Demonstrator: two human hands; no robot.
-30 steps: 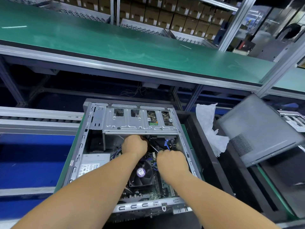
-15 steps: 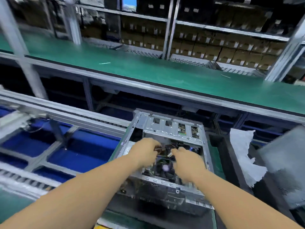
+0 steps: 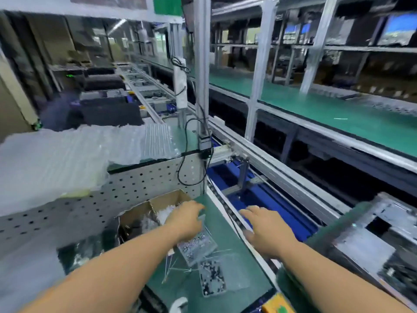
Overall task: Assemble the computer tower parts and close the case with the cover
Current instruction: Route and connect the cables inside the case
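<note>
the whole view is smeared by motion, so small parts are hard to make out. the computer tower (image 3: 370, 236), lying open on its side, is seen at the right edge, well to the right of the clear screw tray (image 3: 198, 243), and is partly cut off by the frame; its inside cannot be read. the case cover is not seen.

compared with half a second ago, when both hands were inside the tower, the view has been swung to the left and the hands have been taken out of it.

the left hand (image 3: 188, 221) is held just over the far end of the screw tray, fingers loosely bent; whether anything is pinched cannot be told. the right hand (image 3: 267, 228) is spread flat with straight fingers, holding nothing, to the right of the tray over the edge of the green surface (image 3: 234, 267).

two clear trays of small parts are counted: the screw tray and a second tray (image 3: 212, 277) just nearer than it. one cardboard box (image 3: 158, 206) with white bits inside stands just left of the screw tray. a few thin cable ties (image 3: 171, 267) lie beside the trays.
</note>
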